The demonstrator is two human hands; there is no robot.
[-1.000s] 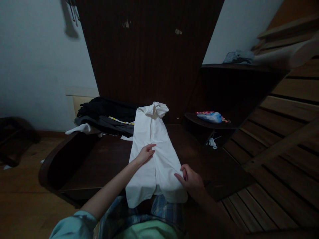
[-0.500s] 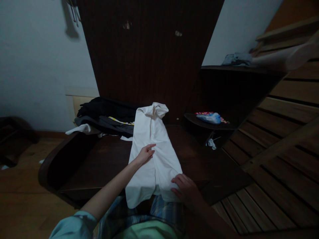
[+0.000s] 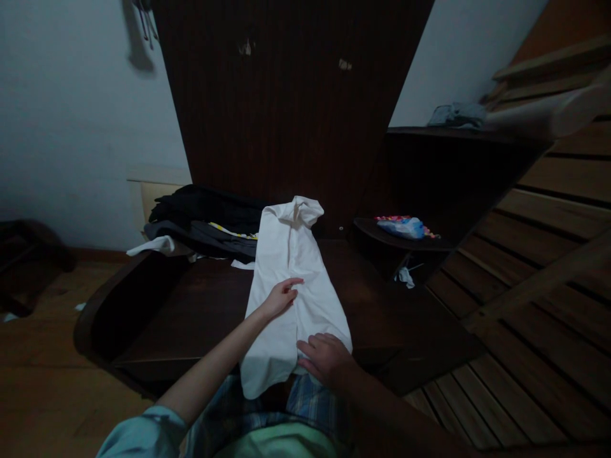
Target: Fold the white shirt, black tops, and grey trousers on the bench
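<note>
A white garment (image 3: 277,248), folded long and narrow, lies on the dark wooden bench with its bunched, collar-like end against the tall dark panel. A seam or fold line runs down its middle, and its near end hangs over the bench's front edge. On the middle of the cloth rests my left hand (image 3: 280,299), fingers stretched out and nothing held. My right hand (image 3: 327,357) lies on the lower right part, thumb apart from the fingers, its fingertips near the middle line. The right palm's underside is hidden.
Dark clothes (image 3: 205,213) are heaped at the bench's left back, a white cloth (image 3: 162,245) under them. A curved armrest (image 3: 90,318) bounds the bench (image 3: 200,318) on the left. To the right, a small shelf (image 3: 367,230) carries a blue-and-white plastic packet (image 3: 403,228). Wooden slats (image 3: 539,343) stand beyond.
My right hand has slid left across the garment's lower part, from its right edge toward the middle line. My left hand has stayed nearly in place.
</note>
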